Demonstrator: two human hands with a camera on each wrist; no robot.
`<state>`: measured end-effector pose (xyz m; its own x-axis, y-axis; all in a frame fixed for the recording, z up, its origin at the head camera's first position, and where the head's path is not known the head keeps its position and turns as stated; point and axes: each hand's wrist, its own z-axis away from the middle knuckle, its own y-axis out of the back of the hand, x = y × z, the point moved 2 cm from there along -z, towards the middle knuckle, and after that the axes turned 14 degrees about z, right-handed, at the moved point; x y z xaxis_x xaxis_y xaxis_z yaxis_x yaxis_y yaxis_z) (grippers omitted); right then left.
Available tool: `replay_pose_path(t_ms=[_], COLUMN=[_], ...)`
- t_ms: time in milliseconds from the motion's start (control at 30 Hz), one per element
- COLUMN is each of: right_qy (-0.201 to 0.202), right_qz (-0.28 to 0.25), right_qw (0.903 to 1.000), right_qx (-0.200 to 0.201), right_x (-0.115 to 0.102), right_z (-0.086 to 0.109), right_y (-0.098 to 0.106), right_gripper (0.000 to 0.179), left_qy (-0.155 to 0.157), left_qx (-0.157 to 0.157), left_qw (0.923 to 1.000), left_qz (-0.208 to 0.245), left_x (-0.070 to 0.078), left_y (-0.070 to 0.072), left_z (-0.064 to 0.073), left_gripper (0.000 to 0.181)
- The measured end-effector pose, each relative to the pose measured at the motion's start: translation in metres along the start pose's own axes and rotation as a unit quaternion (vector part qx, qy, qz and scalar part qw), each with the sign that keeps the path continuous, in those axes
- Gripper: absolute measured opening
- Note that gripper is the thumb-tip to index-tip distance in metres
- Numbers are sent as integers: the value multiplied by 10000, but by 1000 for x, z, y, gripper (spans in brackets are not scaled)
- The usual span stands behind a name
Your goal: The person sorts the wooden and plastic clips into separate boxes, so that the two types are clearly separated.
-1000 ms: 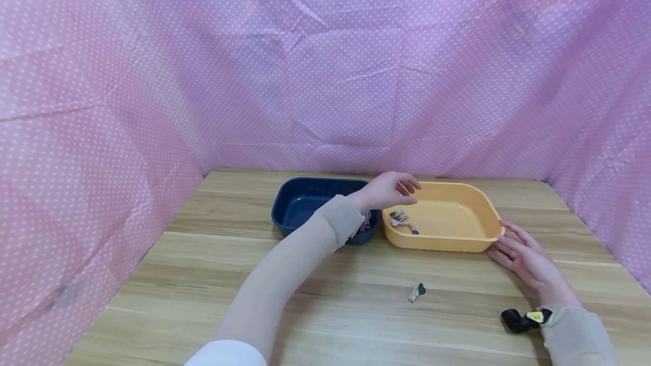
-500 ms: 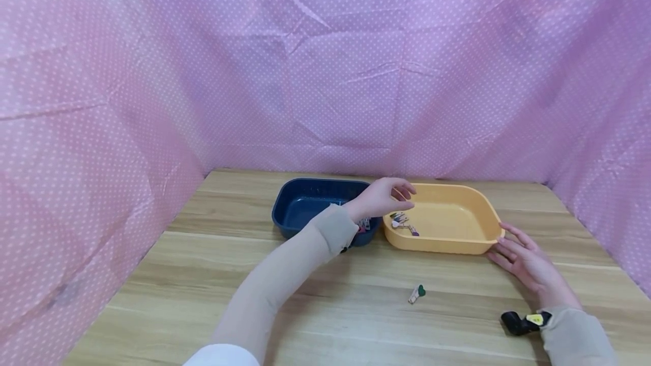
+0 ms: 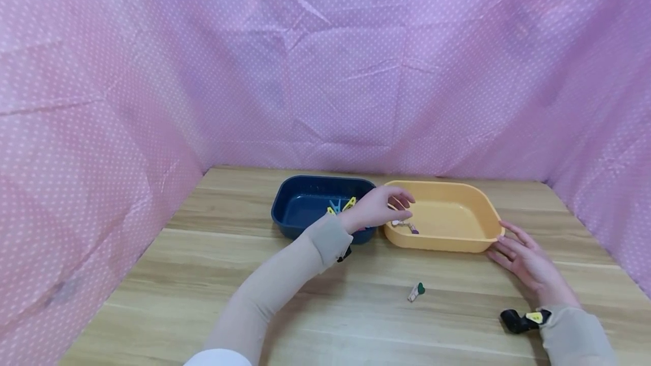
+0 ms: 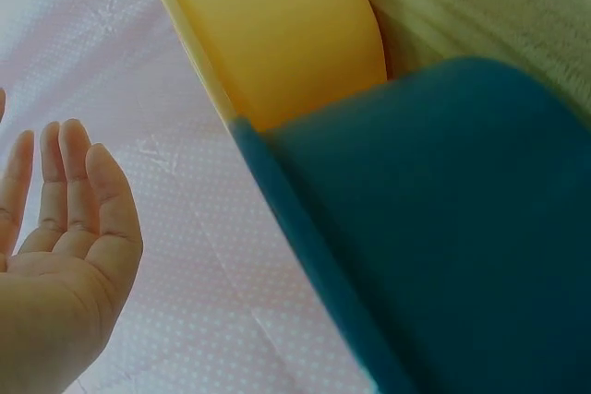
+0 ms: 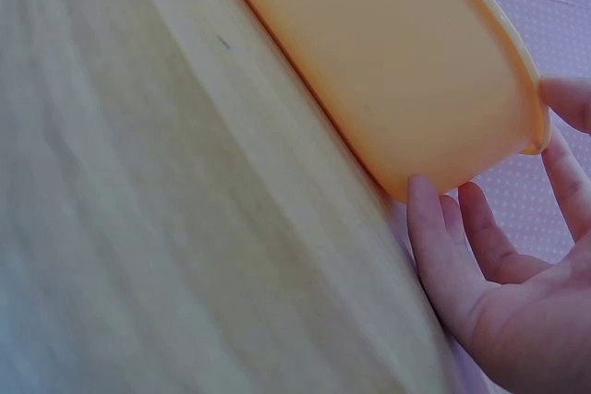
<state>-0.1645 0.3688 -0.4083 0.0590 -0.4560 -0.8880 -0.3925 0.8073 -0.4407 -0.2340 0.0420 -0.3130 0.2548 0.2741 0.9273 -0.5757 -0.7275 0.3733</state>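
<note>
In the head view my left hand (image 3: 378,208) hovers over the left end of the yellow tray (image 3: 437,244), beside the dark blue tray (image 3: 300,225). Its fingers are loosely bent with nothing between them; the left wrist view shows its palm and fingers (image 4: 78,182) spread. My right hand (image 3: 529,267) rests its fingertips on the yellow tray's near right corner, touching outer wall and rim in the right wrist view. Small clothespins (image 3: 413,229) lie in the yellow tray, partly hidden by my left hand. Yellow clothespins (image 3: 350,203) and a blue clothespin (image 3: 334,206) show in the dark blue tray.
A small wooden clothespin with a green heart (image 3: 417,292) lies on the wooden table (image 3: 356,321) in front of the trays. The black wrist camera (image 3: 519,321) sits at my right wrist. A pink dotted cloth (image 3: 325,100) hangs behind and at both sides.
My left hand has moved slightly left and nearer to me, and yellow and blue clothespins in the dark blue tray have come into view. My right hand stays at the yellow tray's corner.
</note>
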Motion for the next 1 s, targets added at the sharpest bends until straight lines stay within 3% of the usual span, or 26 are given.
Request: replay_pose_path(t_ms=[200, 600, 1000], right_qy=[22, 90, 58], right_qz=[-112, -261, -261], right_qw=[9999, 9993, 9995], right_qx=[22, -250, -189], right_x=[-1, 2, 1], right_z=[0, 0, -2], right_y=[-1, 0, 1], right_gripper=[45, 46, 45], left_qy=[-171, 34, -363], left_qx=[-34, 55, -290], left_qw=[9998, 10000, 9987], left_qz=[-28, 58, 191], left_x=[0, -4, -6], left_y=[-3, -11, -17], left_z=[8, 23, 34], left_gripper=[28, 25, 25])
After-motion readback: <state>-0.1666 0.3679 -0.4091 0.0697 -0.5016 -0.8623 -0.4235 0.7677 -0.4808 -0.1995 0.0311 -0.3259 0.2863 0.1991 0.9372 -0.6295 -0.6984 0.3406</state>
